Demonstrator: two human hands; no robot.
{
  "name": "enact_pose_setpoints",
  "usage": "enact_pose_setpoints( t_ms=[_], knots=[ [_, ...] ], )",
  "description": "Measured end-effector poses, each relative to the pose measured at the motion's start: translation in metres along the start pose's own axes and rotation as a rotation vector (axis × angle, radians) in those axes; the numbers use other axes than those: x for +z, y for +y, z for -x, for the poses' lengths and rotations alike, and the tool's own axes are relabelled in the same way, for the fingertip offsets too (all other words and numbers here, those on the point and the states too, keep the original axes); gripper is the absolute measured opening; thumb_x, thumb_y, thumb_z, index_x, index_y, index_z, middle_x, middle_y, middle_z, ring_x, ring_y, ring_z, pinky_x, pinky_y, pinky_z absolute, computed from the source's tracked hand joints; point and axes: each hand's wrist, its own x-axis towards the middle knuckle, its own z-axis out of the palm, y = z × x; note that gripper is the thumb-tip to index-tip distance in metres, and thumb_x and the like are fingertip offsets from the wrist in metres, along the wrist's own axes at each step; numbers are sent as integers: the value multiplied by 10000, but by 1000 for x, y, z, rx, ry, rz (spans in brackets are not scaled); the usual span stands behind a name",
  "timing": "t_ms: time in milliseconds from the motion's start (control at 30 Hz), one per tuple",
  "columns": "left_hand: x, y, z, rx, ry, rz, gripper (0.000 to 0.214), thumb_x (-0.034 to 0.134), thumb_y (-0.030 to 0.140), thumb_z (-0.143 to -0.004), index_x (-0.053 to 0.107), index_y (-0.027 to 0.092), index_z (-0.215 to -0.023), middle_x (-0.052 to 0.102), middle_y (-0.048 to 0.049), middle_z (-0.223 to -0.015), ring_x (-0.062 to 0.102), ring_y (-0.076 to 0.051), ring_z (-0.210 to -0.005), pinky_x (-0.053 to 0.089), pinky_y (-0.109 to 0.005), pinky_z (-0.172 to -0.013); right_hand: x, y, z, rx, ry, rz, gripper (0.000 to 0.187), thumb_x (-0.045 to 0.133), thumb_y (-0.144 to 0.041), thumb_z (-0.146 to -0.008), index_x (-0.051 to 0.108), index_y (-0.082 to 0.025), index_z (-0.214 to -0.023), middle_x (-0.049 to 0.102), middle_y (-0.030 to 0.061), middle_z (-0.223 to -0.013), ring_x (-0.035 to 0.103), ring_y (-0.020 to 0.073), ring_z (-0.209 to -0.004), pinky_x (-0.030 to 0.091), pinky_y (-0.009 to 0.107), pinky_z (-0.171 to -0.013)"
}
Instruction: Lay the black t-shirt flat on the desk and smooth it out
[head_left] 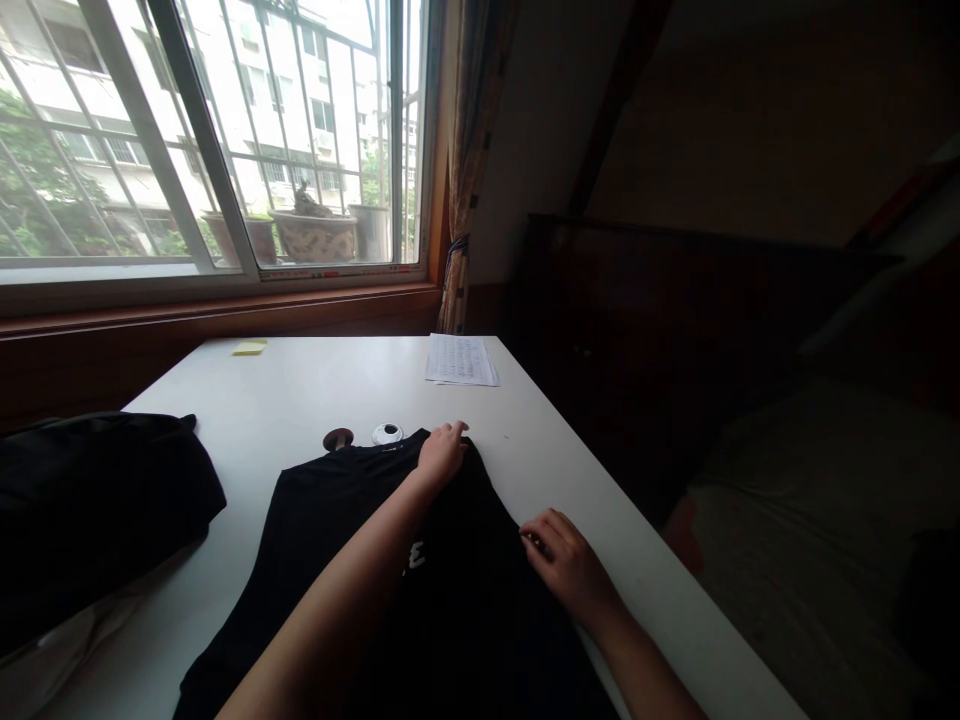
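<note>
A black T-shirt (330,540) with a bit of white print lies spread on the white table (300,390). My left hand (441,452) reaches across it and rests on the far right corner near the shoulder, fingers curled onto the cloth. My right hand (566,562) sits at the shirt's right edge, its fingers bent and pinching the fabric there.
A pile of dark clothing (90,510) lies at the table's left. A printed sheet (460,360) and a yellow sticky note (249,347) lie near the far edge. A round cable hole (338,438) and its white cap (387,434) sit just beyond the shirt. A bed (817,520) stands to the right.
</note>
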Motion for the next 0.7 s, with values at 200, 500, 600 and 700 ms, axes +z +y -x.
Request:
enact_pose_setpoints(
  t_ms=[200,500,600,700],
  knots=[
    [6,-2,-6,10,21,-40,278,527,231,-997,569,250,-1271,647,-83,-1165,620,-244,-1055,482,-320,-867,-2,-2,1,90,-23,-56,186,503,-100,-932,611,-236,-996,594,37,-925,625,195,-830,529,324,-761],
    [-1,7,5,222,103,-183,379,530,273,-1003,526,207,-1376,597,-150,-1190,574,-313,-1077,499,-416,-871,5,3,1,112,-22,-7,176,507,-86,-887,593,-235,-926,582,5,-847,620,179,-755,498,302,-728],
    [-11,17,20,369,121,-191,406,489,238,-1010,499,218,-1416,559,-155,-1322,534,-319,-1186,472,-447,-955,5,4,2,116,-34,-1,156,503,-100,-903,578,-236,-922,578,5,-850,617,176,-750,494,301,-724],
    [-10,21,43,536,99,-178,360,481,289,-1024,553,248,-1374,555,-95,-1400,500,-260,-1288,407,-395,-1084,6,4,2,115,-46,16,125,500,-128,-932,561,-233,-905,578,6,-848,616,174,-745,490,305,-724]
  ],
)
